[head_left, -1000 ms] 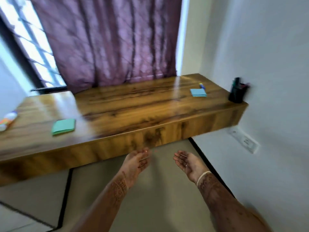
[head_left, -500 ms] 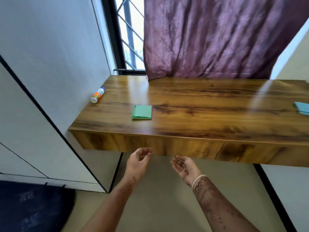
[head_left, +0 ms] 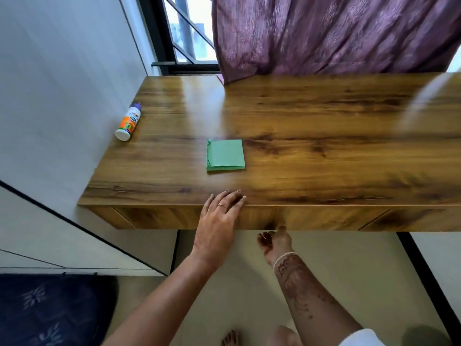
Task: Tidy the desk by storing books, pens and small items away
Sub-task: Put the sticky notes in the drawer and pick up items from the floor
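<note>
Desk (head_left: pixel 311 116): a wooden top that fills the middle of the frame, from the grey wall at the left to the right edge. Two loose items lie on it, well apart. One green pad of paper (head_left: pixel 225 155) lies flat at centre-left, near the front edge. One small bottle (head_left: pixel 128 121), with an orange label and a white cap, lies on its side at the upper left, just beside the wall. No books or pens show in this view.

The left hand (head_left: pixel 219 216) lies spread over the front edge, fingers straight, fingertips resting on the top just below the pad and apart from it. It holds nothing. The right hand (head_left: pixel 274 242) sits lower, at centre-right, palm up under the front panel (head_left: pixel 324 217), thumb tip at the panel's lower lip. Its fingers look loosely curled, but whether they have hooked the lip cannot be told.

Seams at both ends of the panel suggest one drawer, so the step in hand seems to be opening storage before clearing the top. The next move probably calls for a level outward pull from underneath. Then the left hand would reach forward for the pad, the nearer of the two items.
</note>
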Action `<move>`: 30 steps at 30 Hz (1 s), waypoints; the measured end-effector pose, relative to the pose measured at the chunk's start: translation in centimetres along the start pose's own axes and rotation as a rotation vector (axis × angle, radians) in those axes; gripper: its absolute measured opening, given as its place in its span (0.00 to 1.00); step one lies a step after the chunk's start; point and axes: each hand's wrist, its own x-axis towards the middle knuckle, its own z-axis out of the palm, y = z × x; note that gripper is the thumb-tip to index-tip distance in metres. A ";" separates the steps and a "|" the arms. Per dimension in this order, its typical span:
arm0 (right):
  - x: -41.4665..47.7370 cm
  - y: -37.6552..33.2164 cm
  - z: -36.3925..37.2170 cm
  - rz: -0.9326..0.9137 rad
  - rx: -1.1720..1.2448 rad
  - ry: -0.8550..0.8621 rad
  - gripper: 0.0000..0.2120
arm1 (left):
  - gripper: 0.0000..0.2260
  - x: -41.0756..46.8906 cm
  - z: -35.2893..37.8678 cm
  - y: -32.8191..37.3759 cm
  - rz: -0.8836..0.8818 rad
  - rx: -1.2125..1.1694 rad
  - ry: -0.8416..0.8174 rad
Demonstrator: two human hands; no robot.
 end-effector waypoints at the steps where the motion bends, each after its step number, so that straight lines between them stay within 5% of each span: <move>1: 0.4 0.4 0.4 -0.013 0.021 -0.009 0.15 | 0.21 0.2 0.0 -0.2 0.011 -0.012 0.023; 9: 2.4 2.3 1.3 -0.098 0.232 -0.062 0.22 | 0.18 0.8 0.0 -0.7 0.019 -0.112 0.107; 30: 1.8 2.2 0.8 -0.094 0.275 -0.163 0.23 | 0.18 1.2 -0.8 0.5 -0.082 -0.114 0.064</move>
